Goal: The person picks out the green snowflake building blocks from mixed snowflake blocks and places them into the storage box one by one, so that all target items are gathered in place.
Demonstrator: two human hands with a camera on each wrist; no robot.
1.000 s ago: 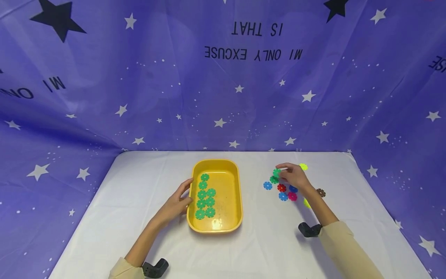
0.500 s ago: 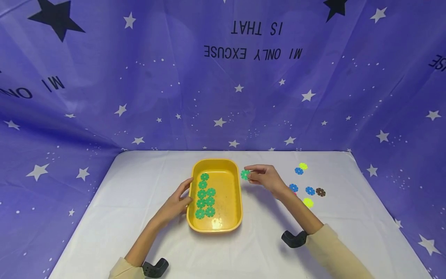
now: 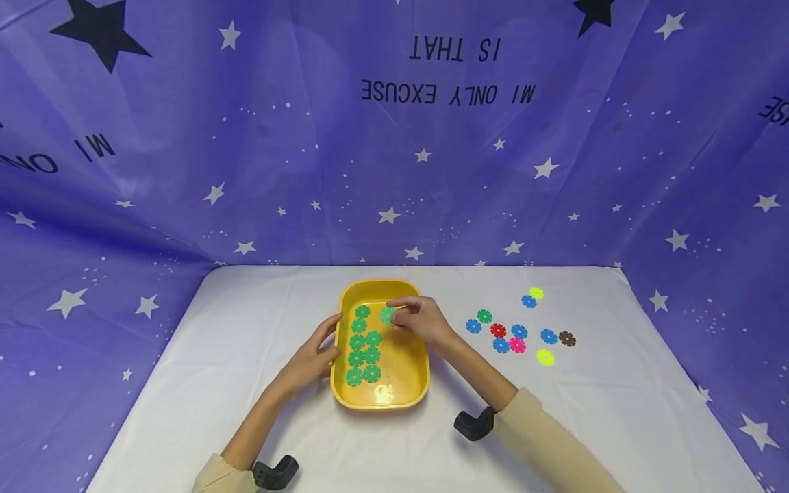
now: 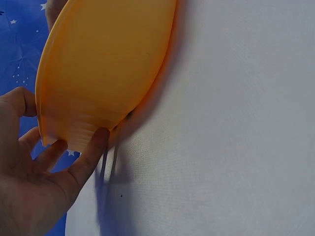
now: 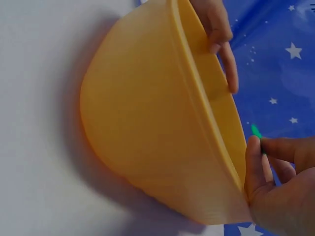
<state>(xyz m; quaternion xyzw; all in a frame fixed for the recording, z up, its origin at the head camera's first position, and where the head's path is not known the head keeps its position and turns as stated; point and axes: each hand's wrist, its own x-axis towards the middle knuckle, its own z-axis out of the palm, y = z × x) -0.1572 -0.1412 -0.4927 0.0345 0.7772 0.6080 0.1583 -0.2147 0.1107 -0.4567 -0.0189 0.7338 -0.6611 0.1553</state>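
Observation:
A yellow plastic tray (image 3: 403, 383) stands on the white-covered table, with several green snowflake building discs (image 3: 372, 355) lying flat along its left side. My left hand (image 3: 311, 352) holds the tray's left rim. In the left wrist view its thumb (image 4: 92, 150) presses the outer wall (image 4: 108, 54). Over the far part of the tray, my right hand (image 3: 422, 320) pinches one green building disc (image 3: 387, 315) between thumb and fingers. The right wrist view shows that disc (image 5: 256, 131) edge-on above the rim, mostly hidden by the fingertips.
Loose building discs lie right of the tray: one green (image 3: 485, 316), one red (image 3: 498, 331), one pink (image 3: 517, 345), one brown (image 3: 567, 339), several blue (image 3: 548, 336) and two yellow (image 3: 545, 357). A starry purple cloth (image 3: 394, 171) surrounds the table's back and sides.
My right hand has carried the green disc leftward from the loose discs, past the tray's right rim, to above its inside. My left hand has stayed on the tray.

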